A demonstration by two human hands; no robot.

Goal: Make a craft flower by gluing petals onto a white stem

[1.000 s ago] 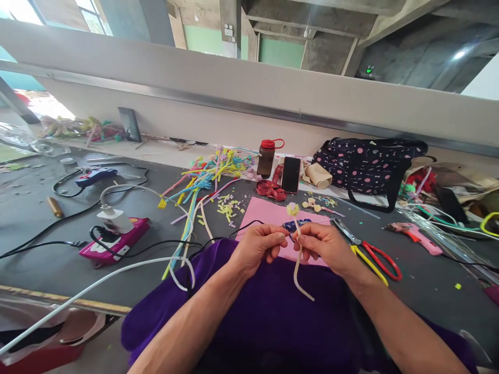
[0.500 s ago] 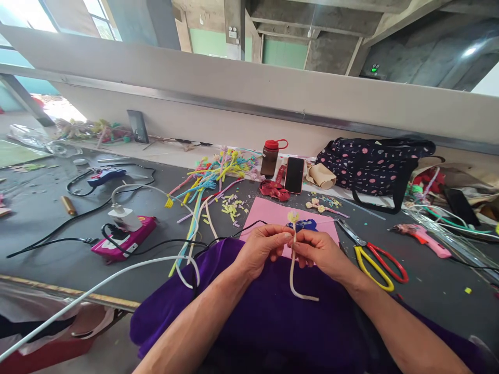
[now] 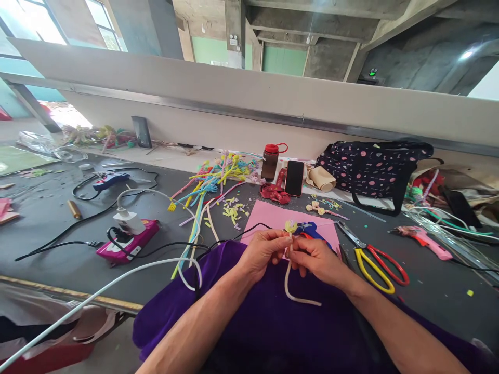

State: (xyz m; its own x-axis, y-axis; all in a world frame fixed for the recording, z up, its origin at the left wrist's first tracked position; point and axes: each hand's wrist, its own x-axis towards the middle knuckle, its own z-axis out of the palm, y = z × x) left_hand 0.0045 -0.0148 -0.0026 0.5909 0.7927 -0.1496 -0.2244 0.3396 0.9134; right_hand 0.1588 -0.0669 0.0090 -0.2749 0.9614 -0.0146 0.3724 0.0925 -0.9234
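Observation:
Between both hands I hold a small handmade flower [image 3: 290,226] with a pale yellow head on a cream bendable stem. My left hand [image 3: 267,251] pinches it just under the head with thumb and forefinger. Close against it, my right hand [image 3: 315,255] has its fingers closed on the upper stem. The lower stem [image 3: 290,291] hangs down and curves to the right over the purple cloth. Just behind the right hand lies a blue glue gun [image 3: 310,229] on a pink sheet [image 3: 262,214]. To its right are scissors [image 3: 374,254] with red and yellow handles.
Left of the sheet lie cut foam-like bits [image 3: 234,209] and a bundle of coloured stems [image 3: 218,179]. A magenta power strip [image 3: 145,240] trails cables. At the back stand a bottle [image 3: 270,163], a phone [image 3: 294,179] and a patterned bag [image 3: 370,171]. A pink glue gun [image 3: 423,241] lies right.
The flower head has turned and now looks rounder and more compact. Its stem's tail has swung slightly. More of the blue glue gun shows behind the hands.

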